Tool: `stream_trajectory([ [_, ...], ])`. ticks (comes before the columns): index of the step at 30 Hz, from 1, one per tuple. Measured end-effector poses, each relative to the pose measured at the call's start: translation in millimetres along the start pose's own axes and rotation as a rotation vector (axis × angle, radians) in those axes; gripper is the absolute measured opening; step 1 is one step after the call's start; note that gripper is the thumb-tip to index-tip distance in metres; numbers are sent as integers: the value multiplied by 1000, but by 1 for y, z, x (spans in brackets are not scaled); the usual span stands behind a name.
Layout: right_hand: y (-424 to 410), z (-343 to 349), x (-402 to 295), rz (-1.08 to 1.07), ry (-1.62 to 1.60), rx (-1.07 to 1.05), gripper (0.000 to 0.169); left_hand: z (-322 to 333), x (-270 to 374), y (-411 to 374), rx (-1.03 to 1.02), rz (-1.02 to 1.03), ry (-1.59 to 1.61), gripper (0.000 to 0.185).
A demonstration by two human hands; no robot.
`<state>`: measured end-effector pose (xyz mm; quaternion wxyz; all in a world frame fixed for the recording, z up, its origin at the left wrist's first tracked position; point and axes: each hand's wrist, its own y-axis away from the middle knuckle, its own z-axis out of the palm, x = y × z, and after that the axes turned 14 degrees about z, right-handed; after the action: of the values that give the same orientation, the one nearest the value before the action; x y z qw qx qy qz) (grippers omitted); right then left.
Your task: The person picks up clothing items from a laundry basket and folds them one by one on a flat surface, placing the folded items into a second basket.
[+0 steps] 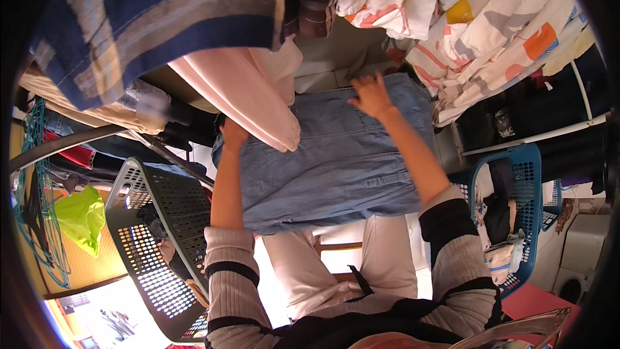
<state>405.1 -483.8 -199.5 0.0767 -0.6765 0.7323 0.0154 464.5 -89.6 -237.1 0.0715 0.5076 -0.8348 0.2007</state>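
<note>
A blue denim garment (329, 160) is spread out flat before me, above my knees. My left hand (234, 133) is at its upper left corner, partly behind a hanging pink cloth (247, 92); its fingertips are hidden, so its grip cannot be told. Over the garment's top edge, towards the right, is my right hand (372, 94), fingers spread, with nothing seen between them. Whether it touches the denim is unclear.
Navy striped cloth (193, 14) and patterned fabric (503, 34) hang overhead. A grey laundry basket (181, 223) stands left, tilted, and a blue basket (532, 203) with clothes right. Teal wire hangers (38, 179) hang far left near a metal rail (68, 145).
</note>
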Motion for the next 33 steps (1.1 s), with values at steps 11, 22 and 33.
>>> stream_trajectory([
  [11, 22, -54, 96, -17, 260, 166, 17, -37, -28, 13, 504, -546, 991, 48],
  [22, 177, -94, 98, -291, -10, 209, 25, -66, 36, 124, 492, -418, 1127, 41],
  [33, 213, -62, 11, -153, -268, -100, 41, -50, 84, 185, 272, -150, 496, 34],
])
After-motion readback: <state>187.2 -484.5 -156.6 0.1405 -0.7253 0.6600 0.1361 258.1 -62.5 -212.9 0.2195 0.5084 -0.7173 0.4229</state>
